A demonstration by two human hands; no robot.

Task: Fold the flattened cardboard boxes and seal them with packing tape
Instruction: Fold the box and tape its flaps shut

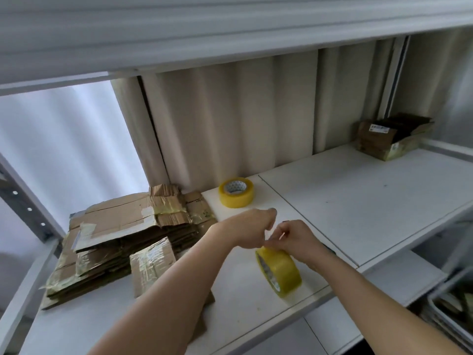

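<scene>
Yellow tape roll (279, 271) stands on edge near the front edge of the white shelf (358, 201), its axis roughly level, directly below both hands. Right hand (294, 238) grips the roll's top; left hand (252, 230) pinches just above it — apparently the tape's free end, though blurred. Flattened cardboard boxes (120, 242) lie stacked toward the shelf's left edge — nearer the left arm.

Single head-worn wide-angle view, looking forward and down from close above a white shelf (358, 201). Both forearms enter from the bottom edge. An upper shelf (204, 34) crosses the top; a curtain (230, 119) closes the background. Straight edges bow toward the margins.
</scene>
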